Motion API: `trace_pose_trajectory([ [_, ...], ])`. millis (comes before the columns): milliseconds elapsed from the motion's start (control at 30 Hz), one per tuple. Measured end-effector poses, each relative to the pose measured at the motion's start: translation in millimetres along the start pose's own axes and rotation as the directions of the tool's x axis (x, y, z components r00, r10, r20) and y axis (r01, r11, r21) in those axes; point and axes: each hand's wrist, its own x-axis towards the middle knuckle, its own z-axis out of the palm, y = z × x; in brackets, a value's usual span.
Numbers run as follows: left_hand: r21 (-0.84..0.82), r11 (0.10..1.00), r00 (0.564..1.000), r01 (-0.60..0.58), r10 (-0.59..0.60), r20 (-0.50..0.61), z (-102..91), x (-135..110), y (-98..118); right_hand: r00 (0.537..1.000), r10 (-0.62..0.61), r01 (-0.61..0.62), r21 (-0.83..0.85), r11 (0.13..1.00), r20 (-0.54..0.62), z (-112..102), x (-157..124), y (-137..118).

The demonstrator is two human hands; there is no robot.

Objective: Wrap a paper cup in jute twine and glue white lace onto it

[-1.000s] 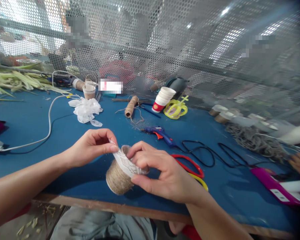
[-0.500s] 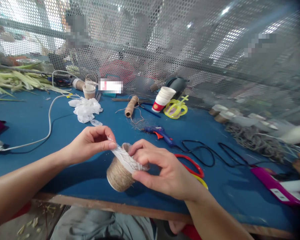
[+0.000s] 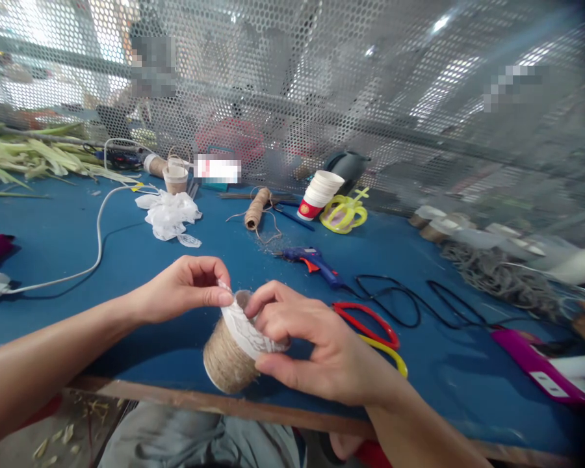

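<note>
A paper cup wrapped in brown twine [image 3: 229,361] is held tilted above the front of the blue table, its mouth towards the upper right. White lace ribbon [image 3: 244,330] lies along its upper rim. Between thumb and fingers, my left hand [image 3: 195,286] pinches the lace's end at the rim. My right hand [image 3: 307,338] grips the cup, thumb on the outer side and fingers at the mouth, pressing on the lace. Past my hands lies a blue glue gun [image 3: 312,260]. Scissors with red and yellow handles [image 3: 370,324] are partly hidden behind my right hand.
A heap of white lace [image 3: 170,214], a twine roll [image 3: 257,208], stacked paper cups [image 3: 320,195] and a yellow crown-shaped piece [image 3: 344,213] stand farther back. Black cable [image 3: 394,299] runs right to a purple power strip [image 3: 541,364]. Perforated metal mesh [image 3: 292,84] closes the back.
The cup has moved slightly down and left, tilting a little. My left hand has lowered the lace end against the rim, where it lies closer to the cup.
</note>
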Motion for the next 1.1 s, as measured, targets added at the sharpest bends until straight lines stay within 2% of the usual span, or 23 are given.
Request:
trace_pose_trajectory([
  [433,-0.117,0.992,0.994,0.036,-0.023,0.108,-1.1,1.3,-7.1,0.993,-0.118,0.118,0.071,0.99,0.001,0.5,1.3,-1.2],
  [533,-0.119,0.985,0.98,0.125,-0.104,0.172,0.3,0.8,-8.3,0.989,-0.149,0.148,0.07,0.987,0.007,0.7,1.5,-0.2],
  [633,-0.226,0.941,0.946,0.25,-0.188,0.263,3.6,-0.3,-10.4,0.988,-0.156,0.155,0.077,0.985,0.007,0.5,1.5,0.9],
  [767,-0.369,0.881,0.929,0.296,-0.175,0.327,6.8,-1.0,-13.3,0.995,-0.098,0.097,0.094,0.991,0.003,-1.0,1.7,1.8],
  [900,-0.435,0.862,0.951,0.26,-0.15,0.271,7.4,0.7,-16.4,0.999,-0.016,0.018,0.078,0.997,-0.028,-2.5,1.9,3.0],
  [1100,-0.404,0.897,0.983,0.181,-0.168,0.067,9.9,3.0,-16.4,0.99,0.12,-0.125,-0.057,0.991,-0.08,-1.7,1.8,5.2],
])
